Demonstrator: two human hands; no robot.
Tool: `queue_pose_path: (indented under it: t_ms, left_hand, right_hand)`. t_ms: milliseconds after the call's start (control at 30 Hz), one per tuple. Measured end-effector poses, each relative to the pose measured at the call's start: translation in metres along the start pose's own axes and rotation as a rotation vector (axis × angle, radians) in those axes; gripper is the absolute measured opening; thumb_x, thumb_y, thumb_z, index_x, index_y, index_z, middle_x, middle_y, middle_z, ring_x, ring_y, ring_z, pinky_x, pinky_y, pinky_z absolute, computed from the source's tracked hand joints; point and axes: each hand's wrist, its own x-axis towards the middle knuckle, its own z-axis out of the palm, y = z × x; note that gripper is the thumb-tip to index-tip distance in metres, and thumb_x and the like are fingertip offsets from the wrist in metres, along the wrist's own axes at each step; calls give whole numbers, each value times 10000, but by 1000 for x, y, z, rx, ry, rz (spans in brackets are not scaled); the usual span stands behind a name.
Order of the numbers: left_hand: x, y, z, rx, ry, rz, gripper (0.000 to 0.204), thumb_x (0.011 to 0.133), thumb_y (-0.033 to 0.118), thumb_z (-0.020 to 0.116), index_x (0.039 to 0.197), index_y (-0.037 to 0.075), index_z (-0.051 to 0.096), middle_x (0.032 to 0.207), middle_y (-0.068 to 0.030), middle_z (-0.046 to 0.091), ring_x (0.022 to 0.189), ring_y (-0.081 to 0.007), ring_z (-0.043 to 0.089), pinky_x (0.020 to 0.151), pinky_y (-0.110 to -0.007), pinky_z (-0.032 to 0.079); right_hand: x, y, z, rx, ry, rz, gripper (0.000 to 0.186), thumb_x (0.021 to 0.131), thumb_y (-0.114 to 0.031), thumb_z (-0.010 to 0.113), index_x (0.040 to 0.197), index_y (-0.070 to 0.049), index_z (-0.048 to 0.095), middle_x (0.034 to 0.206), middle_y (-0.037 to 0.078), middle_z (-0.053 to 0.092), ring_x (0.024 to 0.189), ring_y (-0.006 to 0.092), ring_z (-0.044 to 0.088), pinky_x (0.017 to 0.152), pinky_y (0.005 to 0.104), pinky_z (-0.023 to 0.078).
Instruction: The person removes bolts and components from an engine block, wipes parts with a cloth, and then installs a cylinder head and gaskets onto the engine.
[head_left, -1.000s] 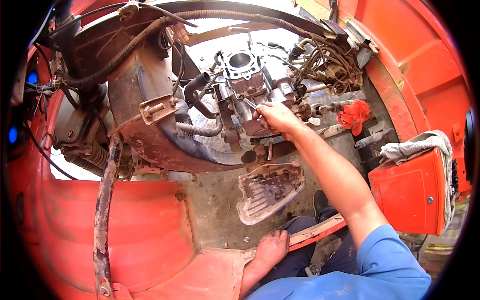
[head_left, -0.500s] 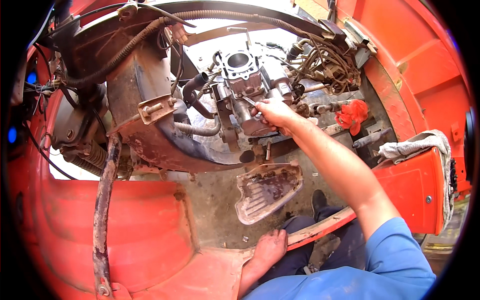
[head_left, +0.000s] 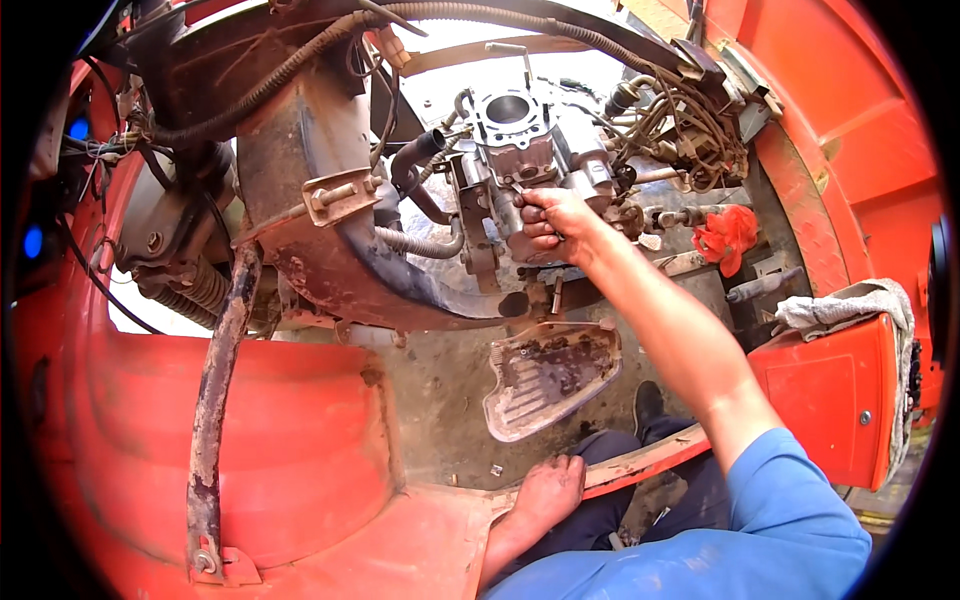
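My right hand (head_left: 560,225) is closed round a slim metal tool, probably a wrench (head_left: 518,189), reaching to the front of the engine block (head_left: 520,160), just below the cylinder with its round bore and studs. The tool's far end is too small to make out clearly. My left hand (head_left: 550,487) grips the edge of the red body rail (head_left: 640,455) at the bottom, fingers curled over it. A dirty ribbed metal plate (head_left: 540,385) lies below the engine.
A rusty frame (head_left: 285,185) with hoses and wiring surrounds the engine. A rusty bar (head_left: 215,400) stands at the left. At the right are a red cloth (head_left: 725,240) beside the shaft, red panels (head_left: 860,140), and a red box (head_left: 820,400) draped with a grey rag (head_left: 840,305).
The view has shifted slightly, putting the engine further right and higher. My right hand's fingers have turned and curled lower around the tool. My left hand stays on the rail.
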Motion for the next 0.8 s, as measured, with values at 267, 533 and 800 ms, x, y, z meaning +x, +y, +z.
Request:
queue_pose_path:
  t_ms: [267, 533, 800]
  left_hand:
    - [-2, -5, 11, -78, -17, -15, 141, 887, 183, 614, 920, 47, 633, 831, -175, 671, 756, -382, 688, 705, -504, 561]
    - [-2, -3, 8, 7, 6, 20, 129, 909, 183, 618, 901, 54, 607, 817, -164, 658, 707, -357, 675, 644, -482, 555]
    - [-1, -4, 9, -11, 47, 23, 157, 957, 201, 607, 879, 66, 592, 784, -154, 651, 671, -355, 670, 623, -486, 551]
  right_hand:
    - [29, 68, 60, 309, 338, -459, 155, 1031, -197, 499, 953, -76, 556, 619, -56, 391, 449, 71, 334, 392, 263, 256]
    - [22, 64, 74, 125, 424, -447, 175, 1053, -170, 453, 1011, -56, 578, 642, -38, 425, 470, 77, 362, 413, 260, 309]
    - [-10, 5, 28, -424, 361, -172, 223, 1038, -210, 473, 1030, -41, 618, 697, -32, 528, 516, 74, 411, 426, 253, 329]
